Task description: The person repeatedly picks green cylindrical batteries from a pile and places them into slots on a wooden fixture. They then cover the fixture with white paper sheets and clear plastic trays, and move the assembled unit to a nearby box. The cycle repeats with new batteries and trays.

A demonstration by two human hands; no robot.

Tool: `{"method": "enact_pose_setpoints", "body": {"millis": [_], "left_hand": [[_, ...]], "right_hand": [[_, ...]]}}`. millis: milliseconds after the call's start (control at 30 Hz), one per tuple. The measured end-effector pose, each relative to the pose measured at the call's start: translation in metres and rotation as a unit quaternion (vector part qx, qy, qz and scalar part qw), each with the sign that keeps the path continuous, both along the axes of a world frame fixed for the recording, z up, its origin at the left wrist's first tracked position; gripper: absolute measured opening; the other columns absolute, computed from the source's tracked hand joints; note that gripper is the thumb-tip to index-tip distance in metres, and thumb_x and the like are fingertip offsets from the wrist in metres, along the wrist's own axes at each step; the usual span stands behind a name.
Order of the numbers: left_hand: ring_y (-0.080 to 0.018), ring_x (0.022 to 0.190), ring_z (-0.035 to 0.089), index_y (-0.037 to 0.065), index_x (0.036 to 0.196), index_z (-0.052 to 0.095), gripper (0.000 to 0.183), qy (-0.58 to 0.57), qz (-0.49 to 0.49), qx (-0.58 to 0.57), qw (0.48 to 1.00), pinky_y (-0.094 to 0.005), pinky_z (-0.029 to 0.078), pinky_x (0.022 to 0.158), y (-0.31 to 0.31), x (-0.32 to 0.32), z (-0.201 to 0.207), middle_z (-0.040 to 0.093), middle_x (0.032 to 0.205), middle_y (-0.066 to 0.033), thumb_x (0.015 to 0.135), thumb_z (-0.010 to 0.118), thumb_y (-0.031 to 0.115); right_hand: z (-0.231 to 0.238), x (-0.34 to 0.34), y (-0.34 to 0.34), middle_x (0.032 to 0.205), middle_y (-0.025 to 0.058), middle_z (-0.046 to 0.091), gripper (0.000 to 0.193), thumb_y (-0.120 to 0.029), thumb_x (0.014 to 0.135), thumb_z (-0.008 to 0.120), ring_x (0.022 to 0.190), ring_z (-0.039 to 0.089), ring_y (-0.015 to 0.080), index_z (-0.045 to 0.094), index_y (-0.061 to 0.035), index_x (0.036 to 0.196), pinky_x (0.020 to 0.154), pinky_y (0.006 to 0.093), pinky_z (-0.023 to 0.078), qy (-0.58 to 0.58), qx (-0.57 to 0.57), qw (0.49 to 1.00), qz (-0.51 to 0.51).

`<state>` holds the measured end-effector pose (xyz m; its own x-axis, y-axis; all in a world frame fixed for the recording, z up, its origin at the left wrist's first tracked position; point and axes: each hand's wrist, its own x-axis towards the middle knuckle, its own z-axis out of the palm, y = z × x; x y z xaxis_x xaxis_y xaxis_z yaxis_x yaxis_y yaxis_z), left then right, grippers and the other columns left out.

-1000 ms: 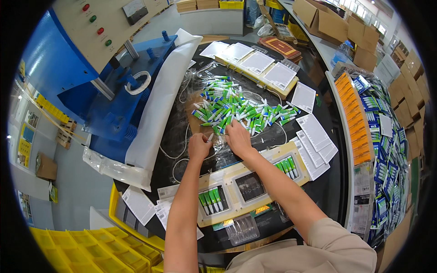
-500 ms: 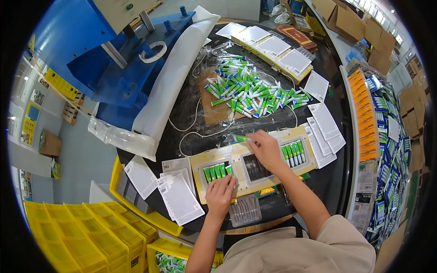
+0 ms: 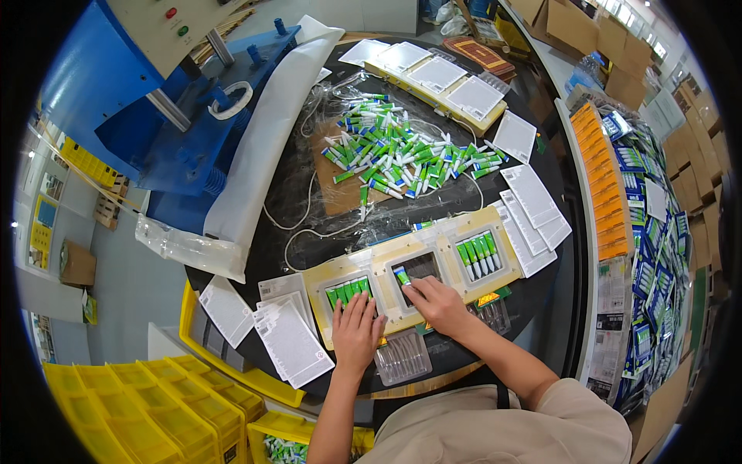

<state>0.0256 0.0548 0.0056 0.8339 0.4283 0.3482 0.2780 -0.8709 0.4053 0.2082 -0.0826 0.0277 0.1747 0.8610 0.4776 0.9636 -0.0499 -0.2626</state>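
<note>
Resting flat, fingers spread, the left hand (image 3: 357,328) covers tubes (image 3: 349,291) in the cream tray (image 3: 386,263); right hand (image 3: 437,303) fingertips pinch one tube (image 3: 402,275)

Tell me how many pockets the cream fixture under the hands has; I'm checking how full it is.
3 pockets in the cream fixture: left pocket filled with green tubes, beside the left hand; middle pocket with one tube, at the right hand; right pocket filled.

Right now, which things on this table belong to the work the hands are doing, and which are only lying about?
In use:
left hand
right hand
cream tray with three pockets
green tubes in its pockets
loose tube pile

Lying about:
white sheets
blue machine
yellow bins
cardboard boxes
</note>
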Motion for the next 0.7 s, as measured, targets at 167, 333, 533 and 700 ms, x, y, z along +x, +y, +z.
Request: {"method": "enact_pose_setpoints", "body": {"millis": [167,333,533,700], "left_hand": [[-0.0299,0.128,0.058,0.004,0.123,0.068,0.036,0.008,-0.001,-0.007,1.0,-0.0529,0.035,0.116,0.001,0.0,0.0,0.064,0.135,-0.0128,0.089,0.073,0.017],[-0.0294,0.126,0.059,0.005,0.12,0.069,0.033,0.003,-0.001,-0.008,1.0,-0.0535,0.033,0.116,0.002,0.002,0.006,0.065,0.132,-0.0118,0.089,0.073,0.017],[-0.0294,0.116,0.064,0.005,0.113,0.071,0.028,-0.045,0.009,-0.023,0.999,-0.0514,0.037,0.113,0.033,0.027,0.031,0.07,0.122,-0.0098,0.087,0.074,0.014],[-0.0318,0.104,0.064,0.005,0.105,0.072,0.027,-0.1,0.073,-0.11,0.986,-0.0478,0.048,0.092,0.1,0.11,0.032,0.071,0.107,-0.01,0.088,0.077,0.025]], "right_hand": [[-0.012,-0.007,-0.001,0.098,0.0128,0.066,0.034,-0.001,0.079,0.07,0.084,0.065,0.0279,0.068,0.0033,0.112,0.071,0.0359,0.055,0.052,0.041,0.997,-0.037],[-0.021,-0.011,0.002,0.09,0.0091,0.068,0.028,-0.008,0.08,0.076,0.08,0.065,0.0265,0.069,-0.0006,0.106,0.066,0.0356,0.055,0.172,0.079,0.974,-0.121],[-0.002,-0.016,0.014,0.085,0.0072,0.063,0.023,-0.021,0.08,0.081,0.081,0.062,0.0272,0.07,-0.0054,0.094,0.067,0.0387,0.052,0.094,0.046,0.978,-0.183],[0.008,0.059,0.077,0.091,0.0102,0.066,0.019,-0.019,0.082,0.079,0.087,0.062,0.0327,0.07,-0.0055,0.09,0.073,0.0432,0.051,0.156,0.1,0.957,-0.223]]}}
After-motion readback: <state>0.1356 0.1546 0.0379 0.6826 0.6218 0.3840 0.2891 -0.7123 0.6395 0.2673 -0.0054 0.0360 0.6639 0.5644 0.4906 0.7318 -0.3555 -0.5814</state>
